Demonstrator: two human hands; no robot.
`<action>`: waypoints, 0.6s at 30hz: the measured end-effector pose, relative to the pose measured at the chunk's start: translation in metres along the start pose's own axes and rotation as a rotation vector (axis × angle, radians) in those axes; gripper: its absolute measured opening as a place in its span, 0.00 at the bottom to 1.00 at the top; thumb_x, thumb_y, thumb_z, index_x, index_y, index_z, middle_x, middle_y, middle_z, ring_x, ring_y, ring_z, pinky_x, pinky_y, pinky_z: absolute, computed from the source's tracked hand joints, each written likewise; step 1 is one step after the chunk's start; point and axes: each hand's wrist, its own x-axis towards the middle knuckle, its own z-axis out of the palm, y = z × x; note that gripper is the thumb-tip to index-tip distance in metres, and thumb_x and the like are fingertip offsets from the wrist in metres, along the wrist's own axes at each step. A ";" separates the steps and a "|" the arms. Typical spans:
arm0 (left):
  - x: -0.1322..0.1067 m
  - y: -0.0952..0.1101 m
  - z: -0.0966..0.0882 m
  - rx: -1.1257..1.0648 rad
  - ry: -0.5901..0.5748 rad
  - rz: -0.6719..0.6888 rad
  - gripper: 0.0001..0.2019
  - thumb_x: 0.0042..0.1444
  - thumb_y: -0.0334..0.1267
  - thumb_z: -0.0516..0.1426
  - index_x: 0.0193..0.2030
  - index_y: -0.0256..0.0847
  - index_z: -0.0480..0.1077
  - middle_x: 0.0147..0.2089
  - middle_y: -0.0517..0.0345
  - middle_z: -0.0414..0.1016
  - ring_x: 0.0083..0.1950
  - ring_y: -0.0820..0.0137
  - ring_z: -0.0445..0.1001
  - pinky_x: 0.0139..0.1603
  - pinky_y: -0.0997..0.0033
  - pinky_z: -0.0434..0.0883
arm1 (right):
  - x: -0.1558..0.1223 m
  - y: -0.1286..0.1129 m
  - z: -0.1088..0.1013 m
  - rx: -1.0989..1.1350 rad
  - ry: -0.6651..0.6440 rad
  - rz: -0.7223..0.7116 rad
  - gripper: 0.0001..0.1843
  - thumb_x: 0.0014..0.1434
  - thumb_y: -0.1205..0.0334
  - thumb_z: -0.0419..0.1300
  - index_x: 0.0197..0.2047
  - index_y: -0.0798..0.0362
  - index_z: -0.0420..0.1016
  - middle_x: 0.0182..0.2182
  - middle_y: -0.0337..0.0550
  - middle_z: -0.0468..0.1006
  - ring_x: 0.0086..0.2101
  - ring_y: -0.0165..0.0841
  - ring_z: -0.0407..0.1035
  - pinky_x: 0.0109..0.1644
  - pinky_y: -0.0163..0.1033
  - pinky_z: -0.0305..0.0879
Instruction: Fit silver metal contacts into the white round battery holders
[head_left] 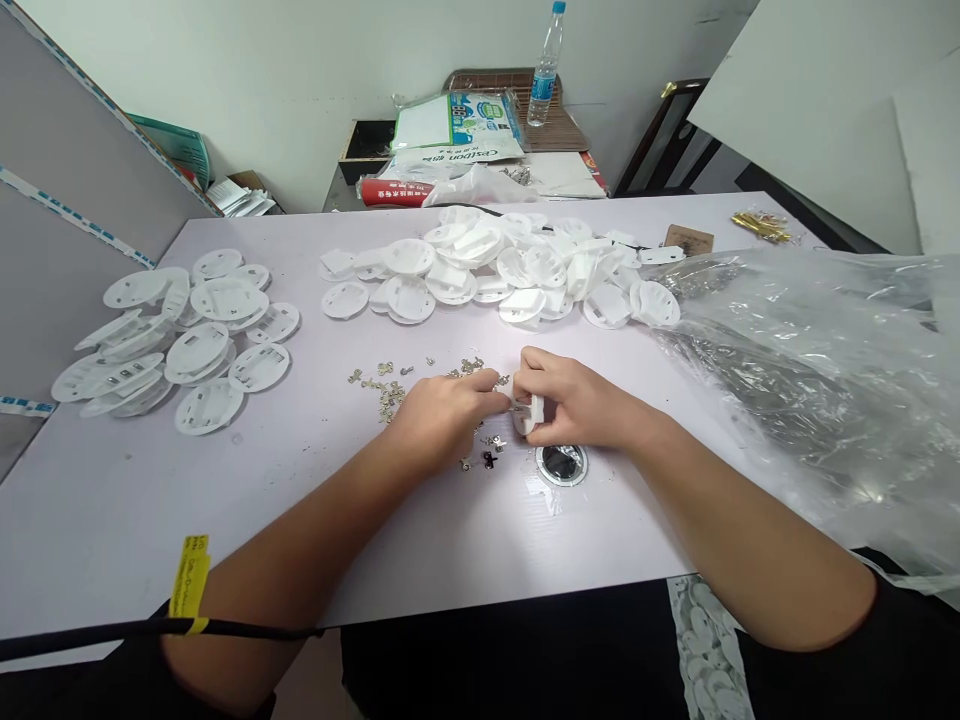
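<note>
- Plastic piece, white and small, is held upright just above and to the left of the taped ring, which lies flat on the surface.
- Right grip is closed narrowly on that piece, which is pinched between the thumb and fingers, with most of it hidden by them.
- Left grip is drawn into a narrow pinch against the piece, just left of the ring. A glint of metal is seen at the fingertips, but whether a clip is held there cannot be told.
- Metal clips are strewn left of the ring, with a few lying close beside it and one darkened clip among them.
- Handling is judged as follows: the piece should be light and stiff, though perhaps brittle at thin edges, and is best taken by its rim. The clips should be thin and fiddly, apt to slip, and are best pinched by their edges with the fingertips.
- White discs are heaped beyond the ring, and a second pile of discs is spread well to its left.
- Clear plastic bag is bunched to the right of the ring, with dark contents seen through it.
- Brass strips and a brown card are placed far beyond the ring, toward the right.
- Water bottle is stood far beyond the ring, behind the surface.
</note>
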 end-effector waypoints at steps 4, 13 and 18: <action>0.002 0.002 -0.002 0.012 -0.031 -0.009 0.29 0.42 0.19 0.49 0.46 0.50 0.78 0.32 0.59 0.64 0.23 0.74 0.42 0.23 0.69 0.43 | 0.001 0.001 0.001 -0.006 0.014 -0.002 0.13 0.45 0.72 0.64 0.31 0.52 0.65 0.33 0.35 0.57 0.28 0.24 0.57 0.28 0.32 0.54; 0.003 0.007 -0.002 0.043 -0.002 -0.011 0.27 0.44 0.20 0.50 0.46 0.48 0.78 0.31 0.59 0.61 0.23 0.74 0.39 0.22 0.69 0.43 | 0.000 0.002 0.003 0.070 0.027 0.029 0.11 0.44 0.74 0.64 0.31 0.53 0.69 0.33 0.37 0.58 0.28 0.25 0.60 0.29 0.31 0.59; 0.003 0.008 -0.001 0.052 0.014 -0.010 0.24 0.46 0.22 0.50 0.45 0.46 0.78 0.30 0.59 0.61 0.23 0.74 0.37 0.21 0.69 0.42 | 0.000 0.003 0.004 0.032 0.044 0.003 0.12 0.43 0.74 0.65 0.30 0.53 0.67 0.33 0.37 0.59 0.28 0.25 0.58 0.28 0.31 0.55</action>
